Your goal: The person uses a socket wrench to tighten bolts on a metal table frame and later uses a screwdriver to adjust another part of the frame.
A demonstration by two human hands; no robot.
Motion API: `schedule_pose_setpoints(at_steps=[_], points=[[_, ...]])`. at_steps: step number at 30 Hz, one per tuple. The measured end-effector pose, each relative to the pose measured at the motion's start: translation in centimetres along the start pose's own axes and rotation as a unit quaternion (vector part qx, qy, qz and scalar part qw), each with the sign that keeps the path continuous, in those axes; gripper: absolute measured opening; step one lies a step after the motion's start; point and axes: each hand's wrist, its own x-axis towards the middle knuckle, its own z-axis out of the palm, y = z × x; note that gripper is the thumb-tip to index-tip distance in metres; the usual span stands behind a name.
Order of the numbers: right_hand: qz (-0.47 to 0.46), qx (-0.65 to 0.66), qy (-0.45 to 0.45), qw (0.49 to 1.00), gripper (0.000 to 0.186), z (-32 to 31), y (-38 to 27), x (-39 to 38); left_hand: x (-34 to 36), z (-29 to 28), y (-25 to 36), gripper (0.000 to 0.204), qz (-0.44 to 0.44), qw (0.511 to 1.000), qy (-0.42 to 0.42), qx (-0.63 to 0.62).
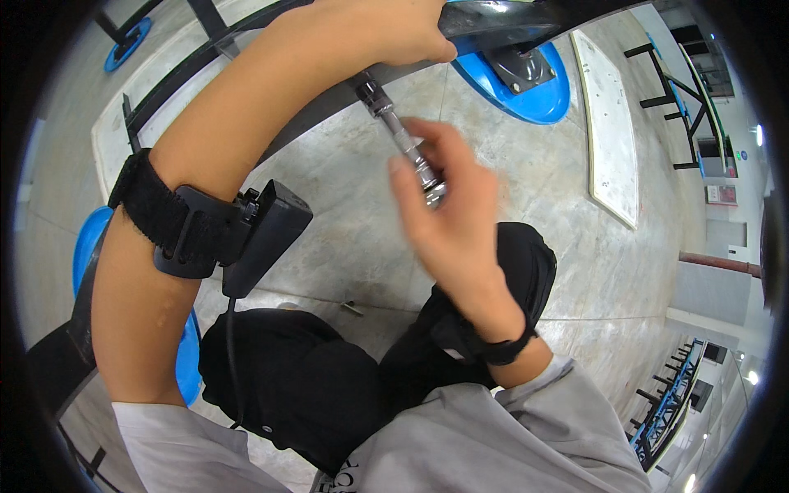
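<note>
Here, the right hand (459, 218) has its grip curled around a silver wrench (403, 141) at the near edge of the black frame (311, 122); how the left hand (415, 34) grips is unclear.

Grey shirt (460, 444), black trousers (288, 370) — black forearm strap (148, 201), boxy device (267, 238), cable (233, 353) — black wristband (508, 352).

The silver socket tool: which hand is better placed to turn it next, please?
Probably the right hand: though blurred, it curves around the lower part of the silver socket tool. The left hand is at the black frame above.
</note>
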Motion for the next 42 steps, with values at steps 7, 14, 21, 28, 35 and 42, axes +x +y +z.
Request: schedule_pose_setpoints(at_steps=[7, 14, 21, 28, 35, 42], points=[[-0.039, -0.002, 0.103, 0.994, 0.024, -1.7, 0.6, -1.2, 0.3, 0.0, 0.1, 0.032, 0.002, 1.000, -0.015, 0.001], [0.066, 0.245, 0.014, 0.967, 0.025, -1.0, 0.7, -1.1, 0.8, 0.8, 0.1, 0.031, 0.005, 1.000, -0.017, 0.004], [0.114, 0.355, -0.002, 0.928, 0.028, -0.3, 0.1, -0.1, 0.6, 0.3, -0.1, 0.028, 0.010, 1.000, -0.005, 0.002], [0.235, 0.628, -0.094, 0.736, 0.027, -1.2, 1.4, 1.0, 0.2, 0.6, -0.4, 0.028, 0.042, 0.999, 0.031, -0.007], [-0.042, 0.054, 0.029, 0.997, 0.025, 0.6, 1.3, -0.1, -0.2, 0.6, -0.3, 0.029, 0.040, 0.999, 0.029, 0.003], [-0.182, -0.238, 0.086, 0.950, 0.029, -1.5, 1.1, -1.4, 0.2, 0.6, -0.3, 0.031, 0.014, 1.000, 0.003, -0.009]])
